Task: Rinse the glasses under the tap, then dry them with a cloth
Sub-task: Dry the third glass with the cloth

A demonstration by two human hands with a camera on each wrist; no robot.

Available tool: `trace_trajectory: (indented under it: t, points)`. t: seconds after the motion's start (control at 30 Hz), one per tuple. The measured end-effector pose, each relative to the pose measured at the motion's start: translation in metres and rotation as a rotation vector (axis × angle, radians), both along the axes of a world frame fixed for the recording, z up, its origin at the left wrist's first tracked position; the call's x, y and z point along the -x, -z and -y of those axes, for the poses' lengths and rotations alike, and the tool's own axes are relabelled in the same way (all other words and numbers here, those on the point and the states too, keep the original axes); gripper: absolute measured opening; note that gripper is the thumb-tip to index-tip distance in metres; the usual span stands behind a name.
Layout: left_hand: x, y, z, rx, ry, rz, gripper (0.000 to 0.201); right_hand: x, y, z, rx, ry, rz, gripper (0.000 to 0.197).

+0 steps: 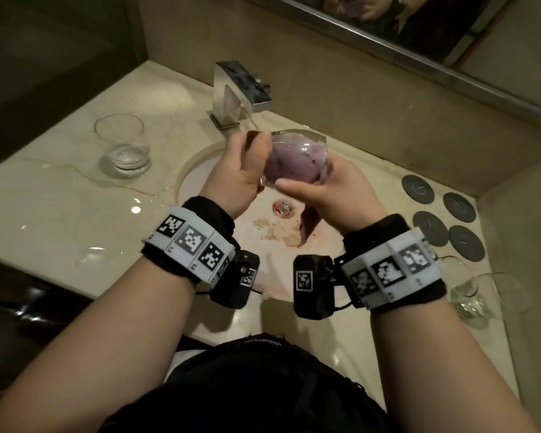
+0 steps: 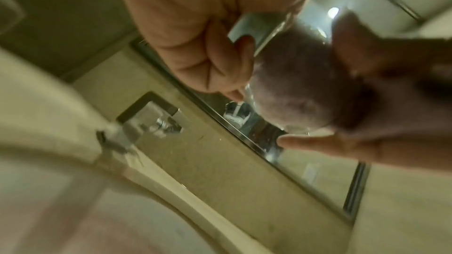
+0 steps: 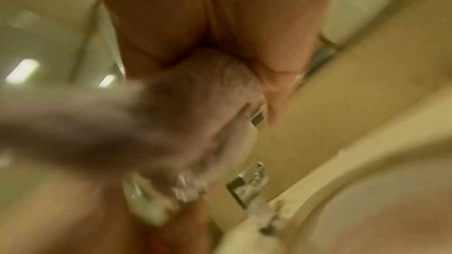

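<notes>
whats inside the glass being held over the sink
A purple cloth is stuffed inside the glass. The glass's base is hidden behind the left hand; the right hand grips its other side.

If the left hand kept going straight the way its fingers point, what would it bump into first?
Probably the tap. The left hand holds the glass above the sink, fingers pointing toward the tap just beyond, though depth is hard to judge.
</notes>
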State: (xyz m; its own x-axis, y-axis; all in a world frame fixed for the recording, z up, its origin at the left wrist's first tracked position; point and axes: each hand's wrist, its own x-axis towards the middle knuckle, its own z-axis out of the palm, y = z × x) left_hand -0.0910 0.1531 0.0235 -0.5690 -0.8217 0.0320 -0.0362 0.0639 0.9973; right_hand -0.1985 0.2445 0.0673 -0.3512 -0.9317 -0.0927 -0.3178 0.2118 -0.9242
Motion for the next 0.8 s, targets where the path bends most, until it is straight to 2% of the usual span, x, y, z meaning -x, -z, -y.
trace_trajectory:
  t: [0.03, 0.07, 0.1, 0.13, 0.17, 0.23, 0.37, 0.43, 0.53, 0.63, 0.8]
  points:
    - [-0.0015, -0.0028, -0.0003, 0.132, 0.02, 0.021, 0.025, 0.0027, 0.0002, -0.0001, 0.009, 0.009, 0.162, 0.037]
    - [-0.0032, -0.0045, 0.0007, 0.232, 0.059, 0.035, 0.029, 0.0054, 0.0007, -0.0008, 0.014, 0.018, 0.265, 0.05]
    - [-0.0048, -0.0063, 0.0026, 0.28, 0.097, 0.039, 0.034, 0.0078, 0.0021, -0.0019, 0.021, 0.036, 0.311, 0.063]
    - [-0.0052, -0.0063, 0.0053, 0.283, 0.128, 0.046, 0.036, 0.0075, 0.0008, -0.004, 0.037, 0.05, 0.317, 0.066]
    - [-0.0058, -0.0073, 0.0065, 0.243, 0.148, 0.039, 0.032, 0.0089, 0.003, -0.0043, 0.05, 0.066, 0.267, 0.059]
    - [-0.0061, -0.0074, 0.0064, 0.072, 0.146, 0.015, 0.026, 0.0091, 0.0038, -0.0036, 0.069, 0.067, 0.05, 0.039]
    - [-0.004, -0.0072, 0.0065, -0.368, 0.212, -0.007, 0.076, 0.011, 0.004, -0.0002, 0.115, -0.043, -0.529, 0.028]
    - [-0.0028, -0.0073, 0.007, -0.479, 0.248, -0.049, 0.079, 0.0107, 0.0052, 0.0023, 0.152, -0.056, -0.68, 0.026]
    - [-0.0012, -0.009, 0.0087, -0.527, 0.232, -0.139, 0.066, 0.0064, 0.0091, 0.0022, 0.204, -0.026, -0.747, 0.032]
    - [-0.0013, -0.0093, 0.0096, -0.538, 0.225, -0.168, 0.064, 0.0034, 0.0088, 0.0012, 0.235, 0.012, -0.773, 0.045]
    - [-0.0008, -0.0115, 0.0071, -0.591, 0.268, -0.162, 0.058, 0.0059, 0.0057, -0.0017, 0.164, -0.054, -0.675, 0.036]
